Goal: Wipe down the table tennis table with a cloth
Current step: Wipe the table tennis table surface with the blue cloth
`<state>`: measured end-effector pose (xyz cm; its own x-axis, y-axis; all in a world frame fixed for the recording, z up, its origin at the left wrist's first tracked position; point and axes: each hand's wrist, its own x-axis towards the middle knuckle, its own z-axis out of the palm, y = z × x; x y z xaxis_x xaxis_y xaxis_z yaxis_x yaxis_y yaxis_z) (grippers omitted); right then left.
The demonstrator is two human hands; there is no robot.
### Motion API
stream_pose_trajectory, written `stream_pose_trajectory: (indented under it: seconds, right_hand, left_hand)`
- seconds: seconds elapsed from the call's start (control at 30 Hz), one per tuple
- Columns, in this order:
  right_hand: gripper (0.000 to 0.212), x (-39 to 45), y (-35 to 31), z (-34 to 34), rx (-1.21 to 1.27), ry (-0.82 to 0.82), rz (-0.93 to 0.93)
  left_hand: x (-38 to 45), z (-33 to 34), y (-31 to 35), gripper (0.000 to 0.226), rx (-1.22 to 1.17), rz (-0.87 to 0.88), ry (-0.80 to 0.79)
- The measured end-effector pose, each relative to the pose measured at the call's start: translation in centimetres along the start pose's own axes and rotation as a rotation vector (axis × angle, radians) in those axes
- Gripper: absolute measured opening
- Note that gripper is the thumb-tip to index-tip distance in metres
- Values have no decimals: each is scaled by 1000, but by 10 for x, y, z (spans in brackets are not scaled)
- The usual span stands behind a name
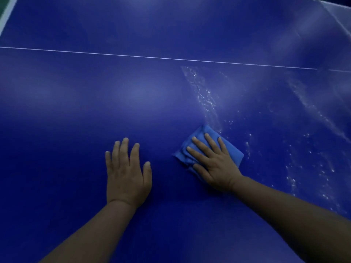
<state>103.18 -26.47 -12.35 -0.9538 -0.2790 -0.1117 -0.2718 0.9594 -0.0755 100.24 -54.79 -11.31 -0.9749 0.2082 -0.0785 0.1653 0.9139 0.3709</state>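
The blue table tennis table (79, 103) fills nearly the whole view. A folded blue cloth (232, 151) lies on it right of centre. My right hand (212, 160) presses flat on the cloth with straight, spread fingers and covers most of it. My left hand (126, 173) rests flat on the bare table to the left of the cloth, fingers straight, holding nothing. A wet streak of water drops (204, 95) runs from the cloth up toward the thin white centre line (133, 55).
More water drops (311, 168) are scattered over the table to the right of the cloth. The white edge line (7, 15) and the table's border show at the top left. The net (338, 14) crosses the top right corner.
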Motion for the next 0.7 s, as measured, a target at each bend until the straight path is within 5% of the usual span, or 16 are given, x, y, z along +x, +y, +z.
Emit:
stream_pose_trajectory:
  seconds: [0.13, 0.27, 0.37, 0.47, 0.53, 0.7]
  right_hand:
    - [61, 80, 72, -14, -9, -19, 49]
    - [55, 141, 134, -25, 25, 33, 416]
    - [57, 133, 108, -20, 122, 62, 645]
    - [56, 80, 51, -1, 74, 88, 254]
    - [56, 75, 74, -8, 41, 37, 96]
    - [58, 104, 199, -32, 155, 23, 879]
  left_hand:
    - [4, 12, -1, 68, 69, -19, 26]
    - [8, 12, 1, 65, 77, -40, 15]
    - [7, 10, 2, 66, 66, -50, -3]
    - [7, 9, 3, 65, 67, -59, 13]
    - [8, 9, 4, 65, 77, -60, 6]
    - [10, 10, 4, 65, 99, -51, -11]
